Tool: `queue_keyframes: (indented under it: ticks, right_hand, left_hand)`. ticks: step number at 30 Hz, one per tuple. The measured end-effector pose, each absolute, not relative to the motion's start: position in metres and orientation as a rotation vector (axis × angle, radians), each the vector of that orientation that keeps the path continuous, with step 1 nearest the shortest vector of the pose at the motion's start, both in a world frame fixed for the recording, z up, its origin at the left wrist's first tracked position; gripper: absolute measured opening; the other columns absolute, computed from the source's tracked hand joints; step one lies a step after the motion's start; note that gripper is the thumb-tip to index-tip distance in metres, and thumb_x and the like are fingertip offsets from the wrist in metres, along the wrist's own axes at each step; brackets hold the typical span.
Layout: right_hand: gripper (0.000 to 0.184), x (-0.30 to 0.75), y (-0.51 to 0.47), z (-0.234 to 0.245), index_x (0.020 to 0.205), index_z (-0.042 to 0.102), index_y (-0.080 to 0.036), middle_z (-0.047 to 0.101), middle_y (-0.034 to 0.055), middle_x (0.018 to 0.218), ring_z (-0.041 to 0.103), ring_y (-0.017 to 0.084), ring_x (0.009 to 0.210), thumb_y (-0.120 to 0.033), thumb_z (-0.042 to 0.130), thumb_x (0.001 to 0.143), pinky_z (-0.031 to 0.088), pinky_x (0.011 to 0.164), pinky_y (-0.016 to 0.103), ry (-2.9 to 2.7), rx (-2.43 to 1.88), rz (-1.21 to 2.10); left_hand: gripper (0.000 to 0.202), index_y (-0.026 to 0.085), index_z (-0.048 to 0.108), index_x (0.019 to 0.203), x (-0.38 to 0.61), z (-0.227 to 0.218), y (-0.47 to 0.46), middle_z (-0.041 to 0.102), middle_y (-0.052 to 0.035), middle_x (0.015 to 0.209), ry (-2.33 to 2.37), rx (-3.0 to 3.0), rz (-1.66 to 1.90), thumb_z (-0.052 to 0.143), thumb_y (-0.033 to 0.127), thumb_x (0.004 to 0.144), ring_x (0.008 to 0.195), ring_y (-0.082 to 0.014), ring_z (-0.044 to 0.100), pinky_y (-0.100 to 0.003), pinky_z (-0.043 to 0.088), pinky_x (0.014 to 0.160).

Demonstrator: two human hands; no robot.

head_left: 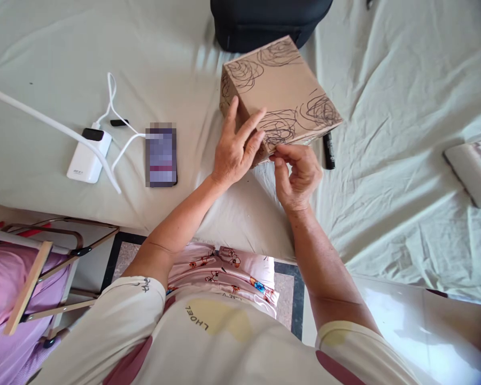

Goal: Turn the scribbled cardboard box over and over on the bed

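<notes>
A brown cardboard box (278, 83) with black scribbled circles on its faces stands at an angle on the cloth-covered bed. My left hand (236, 144) rests against its near left side and top edge, fingers spread. At the near lower corner, my right hand (297, 174) has thumb and forefinger bent close together at the box's edge. Whatever lies between those fingertips is too small or hidden to make out. A black marker (328, 151) lies on the sheet just right of the box, beside my right hand.
Behind the box sits a black case (270, 24). To the left are a white power bank (88, 158), a phone (161, 158) and white cables. A folding chair (44, 267) with pink cloth stands lower left. A pale flat object (475, 171) lies at far right.
</notes>
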State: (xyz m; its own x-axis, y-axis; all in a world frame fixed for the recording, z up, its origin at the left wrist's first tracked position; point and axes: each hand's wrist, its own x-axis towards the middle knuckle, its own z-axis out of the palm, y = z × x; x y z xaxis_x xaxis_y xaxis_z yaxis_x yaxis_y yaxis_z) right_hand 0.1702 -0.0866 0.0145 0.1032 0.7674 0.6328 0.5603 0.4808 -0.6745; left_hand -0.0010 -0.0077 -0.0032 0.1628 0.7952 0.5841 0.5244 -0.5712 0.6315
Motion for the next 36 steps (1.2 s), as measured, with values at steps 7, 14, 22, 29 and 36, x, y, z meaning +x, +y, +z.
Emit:
queue_keyframes:
  ticks: [7,14,22,29,36]
  right_hand:
    - [0.035,0.175,-0.087,0.023,0.113,0.073,-0.028,0.076,0.0075,0.103,0.070,0.020,0.084,-0.054,0.051,0.106,0.061,0.080,0.042,-1.476,-1.307,0.197]
    - [0.056,0.202,-0.069,0.011,0.128,0.063,-0.025,0.063,0.0027,0.087,0.065,0.019,0.079,-0.072,0.049,0.100,0.058,0.077,0.040,-1.258,-1.425,0.154]
    - [0.049,0.205,-0.073,0.024,0.116,0.061,-0.020,0.052,0.0024,0.085,0.054,0.017,0.077,-0.065,0.049,0.102,0.050,0.081,0.038,-1.114,-1.492,0.153]
    - [0.045,0.211,-0.069,0.023,0.095,0.068,-0.021,0.062,0.0045,0.088,0.061,0.017,0.083,-0.064,0.056,0.101,0.053,0.080,0.036,-1.203,-1.343,0.058]
    - [0.040,0.190,-0.075,0.009,0.124,0.064,-0.030,0.065,-0.0011,0.084,0.067,0.013,0.075,-0.062,0.056,0.102,0.060,0.074,0.033,-1.416,-1.189,0.320]
  left_hand:
    - [0.080,0.038,0.051,0.150,0.007,0.001,-0.018,0.033,-0.0039,0.176,1.165,2.199,1.297,0.043,0.090,0.090,0.167,-0.0324,0.028,-0.055,0.036,0.135]
    - [0.068,0.038,0.051,0.150,0.003,0.013,-0.023,0.043,-0.0039,0.169,1.181,2.232,1.202,0.035,0.079,0.098,0.168,-0.0312,0.026,-0.054,0.036,0.135]
    - [0.060,0.036,0.055,0.148,-0.003,0.025,-0.024,0.045,-0.0027,0.169,1.199,2.294,1.143,0.025,0.066,0.106,0.162,-0.0249,0.039,-0.043,0.043,0.132]
    - [0.069,0.034,0.063,0.143,-0.012,0.019,-0.011,0.057,-0.0070,0.158,1.345,2.203,1.245,0.015,0.066,0.107,0.152,-0.0261,0.053,-0.043,0.041,0.132]
    - [0.076,0.033,0.068,0.138,-0.018,0.003,0.005,0.053,-0.0095,0.161,1.618,2.023,1.395,0.014,0.074,0.103,0.161,-0.0303,0.039,-0.058,0.024,0.138]
